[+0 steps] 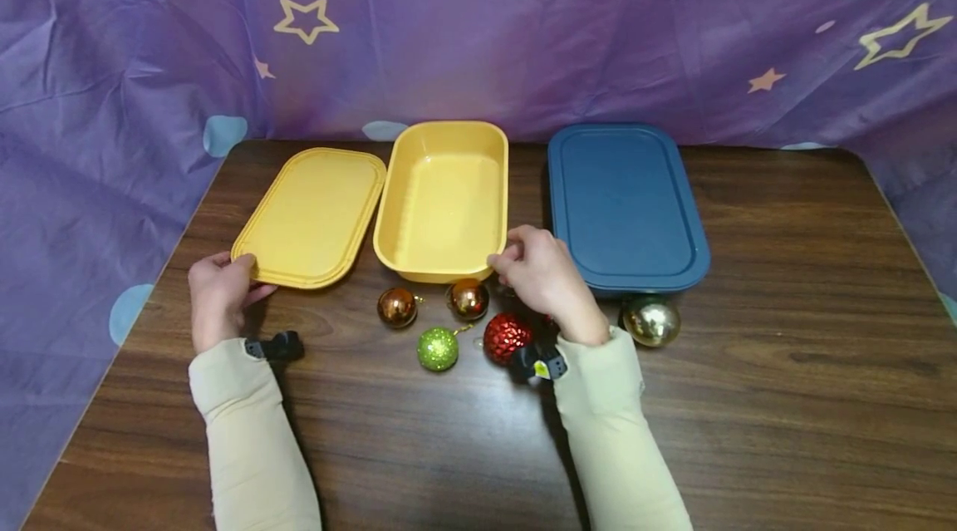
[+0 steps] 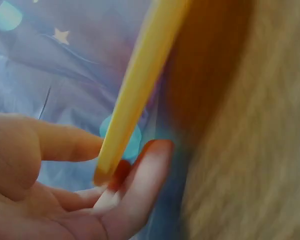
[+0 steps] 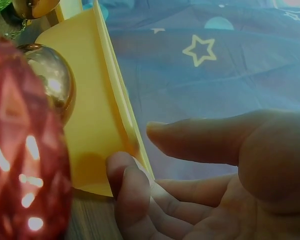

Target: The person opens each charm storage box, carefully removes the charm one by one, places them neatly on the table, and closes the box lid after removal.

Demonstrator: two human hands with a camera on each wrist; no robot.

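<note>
A yellow lid [image 1: 310, 215] lies left of the yellow plastic box [image 1: 449, 207], which stands with its top uncovered. My left hand [image 1: 217, 294] pinches the lid's near-left corner, thumb above and fingers beneath; the left wrist view shows the lid edge [image 2: 132, 95] between them. At the box's near-right corner is my right hand [image 1: 542, 277], fingers curled against the outer wall [image 3: 90, 115] and thumb over the rim. Christmas baubles lie in front of the box: two copper ones [image 1: 397, 307], a green glittery one [image 1: 437, 349] and a red one [image 1: 507, 338], partly behind the right wrist.
A blue box with its lid on [image 1: 624, 203] stands right of the yellow box. A gold bauble [image 1: 652, 321] sits at its near edge. The wooden table [image 1: 807, 331] ends against a purple cloth [image 1: 434, 41] with stars.
</note>
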